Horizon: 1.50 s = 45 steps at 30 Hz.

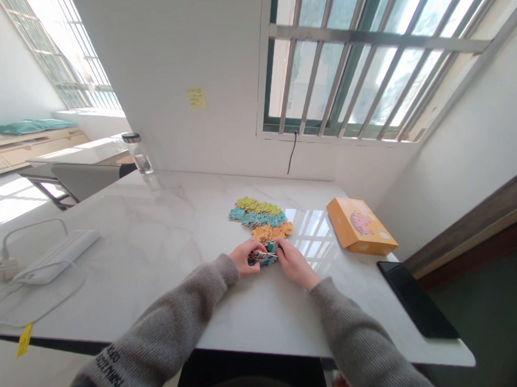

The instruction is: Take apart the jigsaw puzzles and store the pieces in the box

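Observation:
My left hand and my right hand are closed around the two ends of a bunch of dark green puzzle pieces, low over the white marble-patterned table. Some pieces show teal and red patches and pale edges; my fingers hide part of them. Just beyond my hands lie orange puzzle pieces in a loose group. Behind those runs a band of blue puzzle pieces. Farthest back is a row of yellow-green puzzle pieces.
An orange box and a black tablet-like slab lie at the right. A white power strip with cables is on the left. A clear bottle stands at the back left edge, near the wall with a yellow note.

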Available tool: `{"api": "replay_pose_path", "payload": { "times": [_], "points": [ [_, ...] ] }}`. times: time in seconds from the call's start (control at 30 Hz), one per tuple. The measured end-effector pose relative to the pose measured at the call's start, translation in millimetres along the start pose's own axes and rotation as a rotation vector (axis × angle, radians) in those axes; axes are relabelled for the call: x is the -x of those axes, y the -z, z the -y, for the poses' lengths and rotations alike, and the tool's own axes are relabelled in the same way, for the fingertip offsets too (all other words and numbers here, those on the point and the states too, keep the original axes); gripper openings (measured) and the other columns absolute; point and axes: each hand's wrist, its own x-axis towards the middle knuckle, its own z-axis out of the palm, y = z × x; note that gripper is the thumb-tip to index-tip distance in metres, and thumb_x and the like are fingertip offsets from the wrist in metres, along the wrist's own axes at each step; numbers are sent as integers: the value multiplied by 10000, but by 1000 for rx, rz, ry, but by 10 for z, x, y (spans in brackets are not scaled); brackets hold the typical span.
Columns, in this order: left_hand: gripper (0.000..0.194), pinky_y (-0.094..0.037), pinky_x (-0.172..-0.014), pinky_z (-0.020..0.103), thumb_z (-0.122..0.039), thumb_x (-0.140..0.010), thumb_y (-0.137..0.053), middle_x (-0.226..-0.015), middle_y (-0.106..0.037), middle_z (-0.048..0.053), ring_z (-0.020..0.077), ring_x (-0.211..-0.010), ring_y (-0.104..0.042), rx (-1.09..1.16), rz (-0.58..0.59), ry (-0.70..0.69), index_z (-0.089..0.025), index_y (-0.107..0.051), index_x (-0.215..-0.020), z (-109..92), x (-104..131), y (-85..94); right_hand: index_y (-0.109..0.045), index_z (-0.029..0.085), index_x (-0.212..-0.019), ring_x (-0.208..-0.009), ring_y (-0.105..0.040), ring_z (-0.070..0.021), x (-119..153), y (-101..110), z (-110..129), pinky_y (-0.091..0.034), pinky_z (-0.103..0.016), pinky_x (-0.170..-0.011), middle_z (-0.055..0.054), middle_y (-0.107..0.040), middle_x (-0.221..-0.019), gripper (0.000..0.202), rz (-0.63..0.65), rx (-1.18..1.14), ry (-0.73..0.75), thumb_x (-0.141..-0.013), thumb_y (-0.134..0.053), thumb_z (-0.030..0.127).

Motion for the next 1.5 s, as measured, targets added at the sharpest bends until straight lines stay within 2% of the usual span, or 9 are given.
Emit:
{"api": "replay_pose_path", "payload": {
  "times": [0.13,0.4,0.63,0.87,1.03,1.2,1.3,1.4,1.5],
  "points": [
    [446,-518,-801,310,-86,-639,-631,-941,-625,32,166,-834,-602,78,26,54,-191,-540,-1063,-10,39,-24,-549,200,-1083,-912,-601,-203,-17,42,-6,-454,-340,-846,-66,-646,-1001,213,7,-35,-19,-942,-391,226],
    [516,-519,-859,373,-103,-633,-604,-1019,-462,62,204,-946,-534,-149,-128,0,-193,-403,-1100,42,64,-164,-535,213,-1132,-991,-589,-196,23,8,97,-443,-336,-924,-59,-631,-1048,295,82,-167,-3,-1007,-295,328],
    [718,-450,-991,513,-187,-679,-654,-1149,-423,111,283,-1082,-499,-224,-224,16,-183,-308,-1308,29,51,-219,-485,185,-1277,-1128,-515,-242,46,-44,131,-374,-418,-1025,-116,-585,-1208,356,131,28,13,-987,-403,374],
    [860,-312,-1154,530,-145,-717,-615,-1409,-350,179,323,-1359,-363,-18,-47,-101,-167,-169,-1452,13,52,-212,-435,174,-1356,-1198,-494,-276,47,-97,144,-353,-469,-1055,-144,-561,-1290,456,137,47,11,-933,-508,326],
    [885,-473,-1018,478,-265,-749,-679,-1369,-427,165,293,-1242,-500,82,-27,-50,-212,-177,-1476,13,60,-120,-570,212,-1208,-1042,-616,-234,16,-31,97,-470,-371,-922,-80,-663,-1148,335,174,-176,-81,-960,-462,410],
    [1012,-415,-1054,531,-418,-586,-833,-1350,-489,169,356,-1224,-503,-100,38,-101,-187,-344,-1442,50,92,-95,-688,216,-1011,-916,-630,-234,10,-13,106,-465,-364,-849,-65,-695,-963,308,194,24,-72,-947,-475,429],
    [959,-398,-1053,523,-407,-583,-839,-1300,-554,144,355,-1199,-516,-204,90,-71,-192,-412,-1415,57,85,-110,-696,191,-919,-874,-594,-225,12,-10,107,-448,-364,-838,-74,-648,-886,297,102,188,-28,-914,-535,440],
    [873,-416,-1006,523,-423,-629,-819,-1271,-590,128,351,-1158,-528,-264,111,-30,-197,-452,-1389,53,72,-98,-664,177,-947,-833,-570,-197,17,32,66,-457,-337,-796,-67,-613,-890,280,30,163,-8,-928,-522,417],
    [902,-421,-980,525,-457,-616,-829,-1262,-590,127,352,-1132,-524,-320,111,-11,-215,-448,-1397,57,78,-57,-604,186,-1101,-786,-566,-165,38,125,18,-474,-315,-761,-48,-605,-920,255,51,34,31,-964,-454,339]
  ]
}}
